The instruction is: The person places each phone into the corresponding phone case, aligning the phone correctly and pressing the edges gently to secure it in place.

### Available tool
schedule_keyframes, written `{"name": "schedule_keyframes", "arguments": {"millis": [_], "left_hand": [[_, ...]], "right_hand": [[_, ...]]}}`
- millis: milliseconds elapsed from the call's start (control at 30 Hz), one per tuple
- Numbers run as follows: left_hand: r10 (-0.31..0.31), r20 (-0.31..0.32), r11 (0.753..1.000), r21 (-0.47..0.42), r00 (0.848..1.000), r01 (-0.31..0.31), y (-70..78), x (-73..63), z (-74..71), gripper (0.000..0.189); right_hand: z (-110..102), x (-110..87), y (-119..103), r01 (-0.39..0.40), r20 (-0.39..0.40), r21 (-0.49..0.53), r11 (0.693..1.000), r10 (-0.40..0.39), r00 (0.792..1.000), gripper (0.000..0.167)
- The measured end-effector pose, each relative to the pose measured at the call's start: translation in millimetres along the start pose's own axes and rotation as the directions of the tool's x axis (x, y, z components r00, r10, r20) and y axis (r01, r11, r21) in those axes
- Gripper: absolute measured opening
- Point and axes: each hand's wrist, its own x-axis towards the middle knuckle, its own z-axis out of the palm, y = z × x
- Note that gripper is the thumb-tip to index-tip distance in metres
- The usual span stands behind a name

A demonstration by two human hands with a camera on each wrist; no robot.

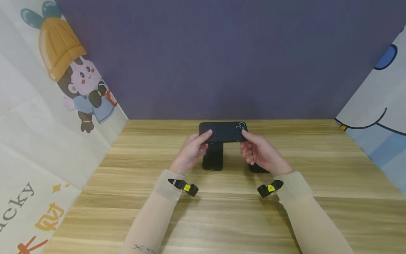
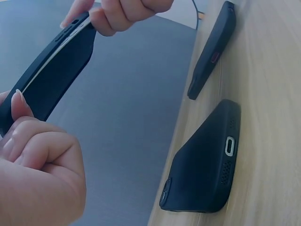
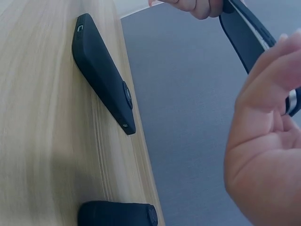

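Both hands hold a phone in a black case (image 1: 222, 132) sideways, raised above the table, its camera rings at the right end facing the head view. My left hand (image 1: 191, 150) grips the left end, thumb on the back and other fingers curled under. At the other end, my right hand (image 1: 264, 153) pinches the corner beside the cameras with its thumb. A pale strip shows along the case's edge in the left wrist view. Below lies a black phone (image 1: 213, 158), partly covered by the held one. Another black phone (image 1: 259, 168) is mostly hidden beneath my right hand.
The wood-grain table (image 1: 222, 218) ends at a dark blue-grey panel (image 1: 222, 60). A printed white curtain (image 1: 38, 116) hangs on the left, another printed curtain (image 1: 374, 106) on the right. Black straps with yellow tags circle both wrists.
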Motion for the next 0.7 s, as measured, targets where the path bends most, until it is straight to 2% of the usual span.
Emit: {"name": "schedule_keyframes", "arguments": {"millis": [167,467,700], "left_hand": [[-0.002,-0.002,1.000,-0.003,1.000,0.002,-0.7,1.2,-0.5,0.029],[-0.012,0.016,1.000,-0.018,1.000,0.012,-1.7,2.2,-0.3,0.026],[-0.012,0.026,1.000,-0.021,1.000,0.013,-1.0,2.8,0.0,0.025]], "right_hand": [[-0.1,0.5,1.3,0.038,0.018,-0.041,0.998,-0.037,0.999,0.052],[-7.7,-0.3,4.0,0.077,0.154,0.042,0.996,-0.082,0.985,0.054],[-8.7,-0.4,4.4,0.066,0.151,0.049,0.997,-0.073,0.986,0.054]]}}
